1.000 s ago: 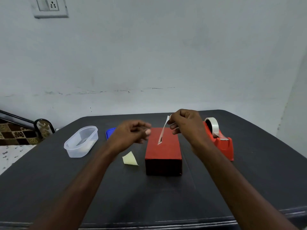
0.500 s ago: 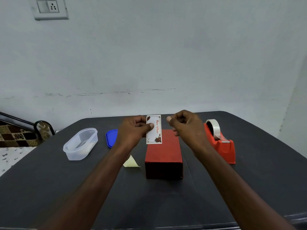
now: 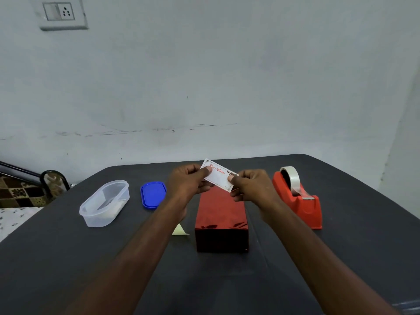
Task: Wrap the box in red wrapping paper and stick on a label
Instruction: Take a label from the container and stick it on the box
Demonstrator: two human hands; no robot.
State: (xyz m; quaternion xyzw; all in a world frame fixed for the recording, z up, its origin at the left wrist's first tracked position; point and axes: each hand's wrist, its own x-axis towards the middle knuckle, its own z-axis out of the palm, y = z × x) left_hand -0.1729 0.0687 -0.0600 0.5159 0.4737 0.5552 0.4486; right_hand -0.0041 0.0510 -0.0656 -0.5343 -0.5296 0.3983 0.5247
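I see both hands raised over the far end of the box, which is already wrapped in shiny red paper and lies lengthwise on the dark table, roughly at its middle. The left hand pinches the left end of the label between thumb and curled fingers; the right hand pinches its right end the same way. The label is a small white card with a thin decorated border and red script lettering that I cannot read clearly. It is held in the air, tilted so its left end sits higher than its right, and I cannot tell whether its lower corner touches the paper beneath.

Just left of the box, a small pale yellow scrap of paper lies flat on the table. Further left sit a blue oval lid and, beyond it, a clear plastic container, apart from each other. To the right of the box stands a red tape dispenser carrying a roll of clear tape. A switch plate is mounted on the wall at the upper left.
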